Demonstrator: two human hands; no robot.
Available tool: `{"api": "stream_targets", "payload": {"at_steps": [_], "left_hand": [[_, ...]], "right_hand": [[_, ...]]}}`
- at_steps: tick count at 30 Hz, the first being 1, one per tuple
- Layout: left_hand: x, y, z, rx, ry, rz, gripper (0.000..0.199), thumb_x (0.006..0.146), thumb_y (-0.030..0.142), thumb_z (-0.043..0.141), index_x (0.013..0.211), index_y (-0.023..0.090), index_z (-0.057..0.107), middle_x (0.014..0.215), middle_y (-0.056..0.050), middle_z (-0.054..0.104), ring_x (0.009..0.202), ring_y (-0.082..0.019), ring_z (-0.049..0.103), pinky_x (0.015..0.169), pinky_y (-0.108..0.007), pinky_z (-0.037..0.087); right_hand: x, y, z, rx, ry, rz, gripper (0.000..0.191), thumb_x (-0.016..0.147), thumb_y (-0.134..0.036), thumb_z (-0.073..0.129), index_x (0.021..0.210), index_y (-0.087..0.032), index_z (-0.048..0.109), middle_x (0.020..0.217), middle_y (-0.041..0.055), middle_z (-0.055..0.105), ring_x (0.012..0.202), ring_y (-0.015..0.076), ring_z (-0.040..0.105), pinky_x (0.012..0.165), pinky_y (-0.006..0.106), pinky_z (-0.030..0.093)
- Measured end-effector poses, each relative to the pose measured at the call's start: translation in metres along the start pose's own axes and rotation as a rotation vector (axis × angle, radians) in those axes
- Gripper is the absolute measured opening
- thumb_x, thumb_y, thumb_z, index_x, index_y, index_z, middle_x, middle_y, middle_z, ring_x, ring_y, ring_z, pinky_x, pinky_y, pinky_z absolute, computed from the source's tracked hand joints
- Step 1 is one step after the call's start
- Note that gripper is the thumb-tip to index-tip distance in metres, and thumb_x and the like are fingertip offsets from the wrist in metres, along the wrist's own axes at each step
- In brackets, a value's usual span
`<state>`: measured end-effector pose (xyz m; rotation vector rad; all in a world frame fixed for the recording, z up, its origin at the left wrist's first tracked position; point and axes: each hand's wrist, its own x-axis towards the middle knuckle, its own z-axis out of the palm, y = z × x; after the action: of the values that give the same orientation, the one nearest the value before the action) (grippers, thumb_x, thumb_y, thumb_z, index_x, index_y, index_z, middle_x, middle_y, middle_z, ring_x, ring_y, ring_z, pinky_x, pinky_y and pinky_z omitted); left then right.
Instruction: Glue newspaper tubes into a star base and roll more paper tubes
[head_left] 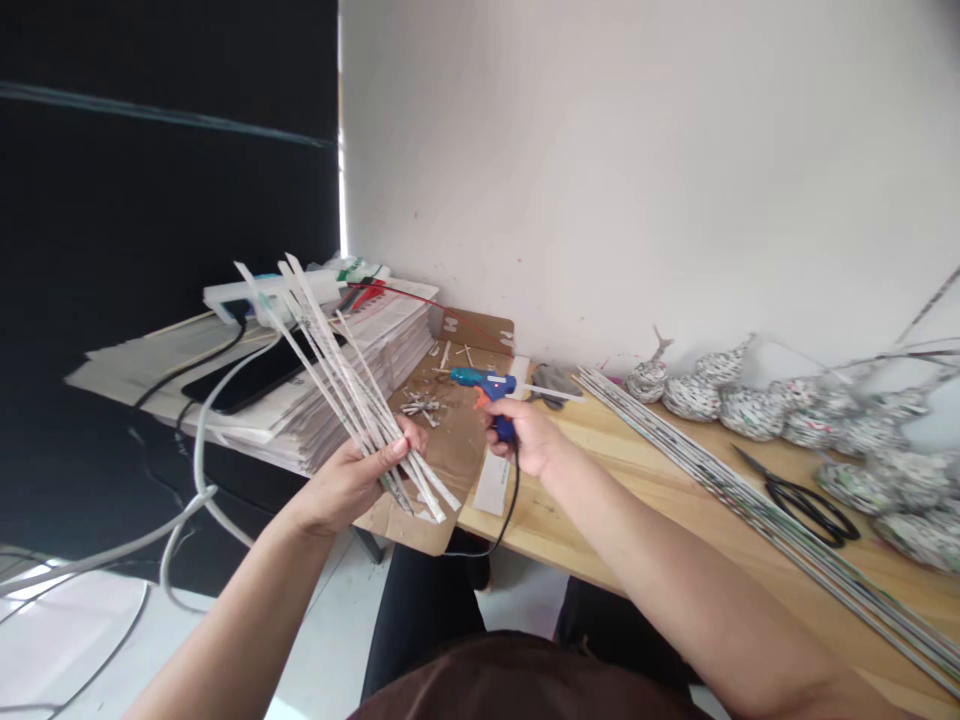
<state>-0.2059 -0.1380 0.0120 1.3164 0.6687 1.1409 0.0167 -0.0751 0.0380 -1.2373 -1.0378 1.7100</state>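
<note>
Two hands, apart: left hand [367,478] closed round fanned paper tubes [341,375]; right hand [529,435] gripping glue gun [504,384], nozzle [466,377] over cardboard [456,452]. Step, seemingly: readying to glue; next move calls for steady nozzle aim. Outward, on surface [600,440]: long tubes [712,487], scissors [806,505].

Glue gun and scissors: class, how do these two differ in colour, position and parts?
The glue gun is mainly blue with an orange trigger; the scissors look black.
The right hand grips the glue gun; the scissors lie on the wooden table.
The glue gun trails a dark cord; the scissors have none.
Both are hand tools.
</note>
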Motion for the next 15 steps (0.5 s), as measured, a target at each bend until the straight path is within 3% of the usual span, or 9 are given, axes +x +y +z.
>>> {"api": "stream_targets", "payload": {"at_steps": [4, 7, 11, 15], "left_hand": [[0.019, -0.007, 0.011, 0.11, 0.025, -0.027, 0.016, 0.084, 0.031, 0.064, 0.095, 0.019, 0.066, 0.089, -0.003, 0.057, 0.077, -0.015, 0.051, 0.068, -0.025, 0.043], [0.047, -0.012, 0.03, 0.207, -0.041, -0.024, 0.019, 0.083, 0.032, 0.065, 0.097, 0.019, 0.066, 0.086, -0.004, 0.059, 0.075, -0.015, 0.054, 0.068, -0.026, 0.044], [0.097, -0.023, 0.068, 0.327, -0.205, -0.007, 0.024, 0.083, 0.036, 0.064, 0.096, 0.017, 0.065, 0.081, -0.004, 0.061, 0.073, -0.017, 0.058, 0.067, -0.028, 0.047], [0.144, -0.047, 0.098, 0.382, -0.265, 0.058, 0.025, 0.08, 0.037, 0.066, 0.092, 0.016, 0.065, 0.077, -0.003, 0.06, 0.068, -0.016, 0.057, 0.066, -0.029, 0.049]], "right_hand": [[-0.054, -0.001, -0.058, 0.264, 0.03, -0.11, 0.016, 0.078, -0.031, 0.056, 0.09, -0.02, 0.058, 0.06, -0.0038, 0.048, 0.049, 0.0093, 0.045, 0.04, 0.018, 0.029], [-0.092, 0.015, -0.093, 0.274, 0.059, -0.182, 0.023, 0.081, -0.037, 0.057, 0.097, -0.021, 0.061, 0.06, -0.0029, 0.045, 0.052, 0.0119, 0.044, 0.043, 0.022, 0.032], [-0.126, 0.047, -0.117, 0.197, 0.209, -0.304, 0.029, 0.082, -0.038, 0.065, 0.102, -0.018, 0.064, 0.063, -0.0018, 0.05, 0.056, 0.0115, 0.048, 0.047, 0.023, 0.035], [-0.141, 0.065, -0.129, 0.012, 0.343, -0.406, 0.031, 0.084, -0.038, 0.065, 0.108, -0.018, 0.063, 0.063, -0.0014, 0.057, 0.06, 0.0127, 0.053, 0.059, 0.026, 0.044]]}}
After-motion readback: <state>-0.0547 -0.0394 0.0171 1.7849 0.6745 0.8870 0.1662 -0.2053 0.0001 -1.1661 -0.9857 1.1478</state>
